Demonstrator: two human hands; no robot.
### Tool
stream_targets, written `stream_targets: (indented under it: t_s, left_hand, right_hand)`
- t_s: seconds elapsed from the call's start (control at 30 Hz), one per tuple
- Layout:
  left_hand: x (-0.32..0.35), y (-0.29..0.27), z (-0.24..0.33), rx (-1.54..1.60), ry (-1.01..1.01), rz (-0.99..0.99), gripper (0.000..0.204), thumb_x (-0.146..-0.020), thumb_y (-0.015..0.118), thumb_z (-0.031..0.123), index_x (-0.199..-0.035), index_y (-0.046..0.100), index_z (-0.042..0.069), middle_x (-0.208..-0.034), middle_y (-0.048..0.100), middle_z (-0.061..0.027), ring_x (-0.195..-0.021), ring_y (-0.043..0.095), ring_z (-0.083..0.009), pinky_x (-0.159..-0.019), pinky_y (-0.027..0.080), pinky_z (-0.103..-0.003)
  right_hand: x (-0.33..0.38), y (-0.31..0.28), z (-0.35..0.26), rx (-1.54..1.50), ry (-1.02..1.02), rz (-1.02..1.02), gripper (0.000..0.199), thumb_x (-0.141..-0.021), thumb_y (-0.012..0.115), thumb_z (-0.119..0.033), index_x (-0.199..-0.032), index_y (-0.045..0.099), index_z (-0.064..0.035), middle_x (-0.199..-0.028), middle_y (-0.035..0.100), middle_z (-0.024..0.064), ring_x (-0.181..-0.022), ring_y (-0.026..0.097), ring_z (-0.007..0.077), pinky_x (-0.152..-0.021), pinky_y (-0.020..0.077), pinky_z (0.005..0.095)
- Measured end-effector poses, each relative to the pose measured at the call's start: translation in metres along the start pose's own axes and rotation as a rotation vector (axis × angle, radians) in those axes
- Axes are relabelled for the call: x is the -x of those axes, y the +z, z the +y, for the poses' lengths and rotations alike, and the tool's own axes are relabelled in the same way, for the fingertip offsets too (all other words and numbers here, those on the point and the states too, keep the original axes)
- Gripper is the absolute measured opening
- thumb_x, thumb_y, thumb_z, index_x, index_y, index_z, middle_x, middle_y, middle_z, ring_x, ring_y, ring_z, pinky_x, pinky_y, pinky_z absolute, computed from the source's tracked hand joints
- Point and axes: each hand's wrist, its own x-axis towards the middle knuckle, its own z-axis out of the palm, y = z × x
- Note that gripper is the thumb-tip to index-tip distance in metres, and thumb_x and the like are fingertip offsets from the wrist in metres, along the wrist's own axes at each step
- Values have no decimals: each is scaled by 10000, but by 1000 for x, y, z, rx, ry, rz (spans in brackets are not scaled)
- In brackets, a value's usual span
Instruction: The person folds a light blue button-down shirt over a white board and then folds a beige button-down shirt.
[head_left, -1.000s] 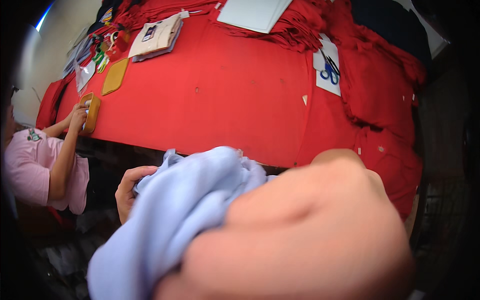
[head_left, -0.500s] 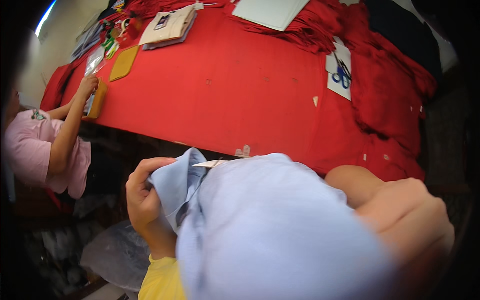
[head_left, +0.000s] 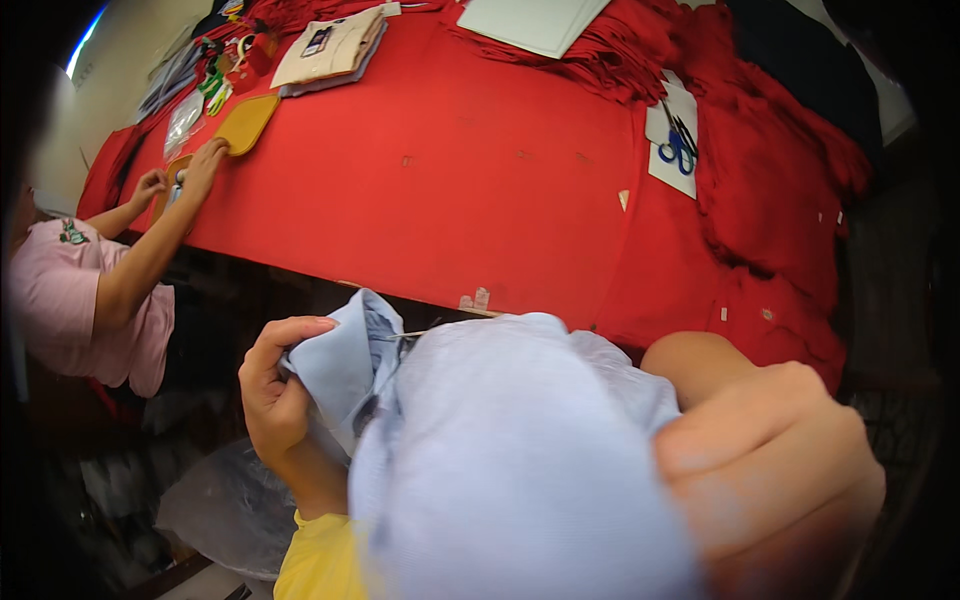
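A light blue collared shirt (head_left: pixel 520 440) fills the lower middle, held up close. My left hand (head_left: pixel 275 385) pinches its folded collar (head_left: pixel 345 355) between thumb and fingers. Beside the collar, a thin pointed tip (head_left: pixel 415 333) shows at the cloth's upper edge; the rest of it is hidden behind the shirt. My right hand (head_left: pixel 770 455) is closed in a fist against the shirt's right side. The cloth and the blurred knuckles hide what its fingers hold.
Ahead stands a red-covered table (head_left: pixel 450 200). On it are blue-handled scissors (head_left: pixel 676 152) on white card, piled red garments (head_left: pixel 770 200), folded cream garments (head_left: pixel 325 48) and a yellow lid (head_left: pixel 247 122). A person in a pink shirt (head_left: pixel 90 290) works at the left.
The shirt and both my hands have shifted slightly left. The pointed tip looks thinner now. The other person's hand has moved from the yellow box to the yellow lid.
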Motion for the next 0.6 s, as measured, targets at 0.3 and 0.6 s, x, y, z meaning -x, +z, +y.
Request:
stream_targets:
  t_s: [0.3, 0.6]
  left_hand:
    - [1, 5, 2, 10, -28, -15, 408, -654, 401, -125, -976, 635, -36, -957, 672, -125, -903, 614, -172, -844, 442, -251]
    - [4, 12, 0, 55, -108, 13, 408, -674, 380, -133, -991, 618, -40, -922, 630, -102, -874, 571, -152, -830, 406, -224]
  right_hand:
    - [8, -14, 4, 53, 10, -19, 446, -693, 777, -162, -1085, 629, -8, -836, 637, 108, -706, 640, 243, -602, 498, 331]
    - [11, -14, 4, 54, -13, -11, 452, -711, 766, -167, -1115, 626, -24, -833, 631, 100, -696, 636, 252, -589, 495, 342]
